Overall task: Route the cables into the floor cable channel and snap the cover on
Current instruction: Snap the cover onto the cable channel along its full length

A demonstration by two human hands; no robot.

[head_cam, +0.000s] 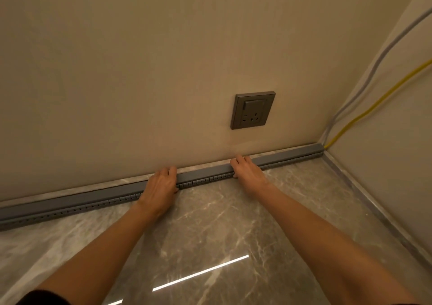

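1. Grey plastic, the floor cable channel (203,174) lies along the foot of the wall (140,59), from the lower left edge of the frame up to the corner at the right.
2. Its cover (70,203) sits on top along the whole visible length; a row of small slots shows along the front edge, facing you.
3. Your left hand (161,187) rests on the channel at centre frame, fingers curled over the top toward the wall, thumb at the front edge; that grip is closed over the cover.
4. Your right hand (247,170) rests on it just right of centre, in the same pose, its grip likewise wrapped over the cover.
5. Between your two hands a short stretch of cover is bare.
6. At the right end of the channel, in the corner, a yellow cable (374,104) and two grey cables (364,87) come out and climb the side wall toward the upper right of the frame.
7. On the wall above your right hand sits a dark grey socket (252,110).
8. Below the channel, the glossy marble floor (210,222) carries a bright reflected strip of light in the lower centre.
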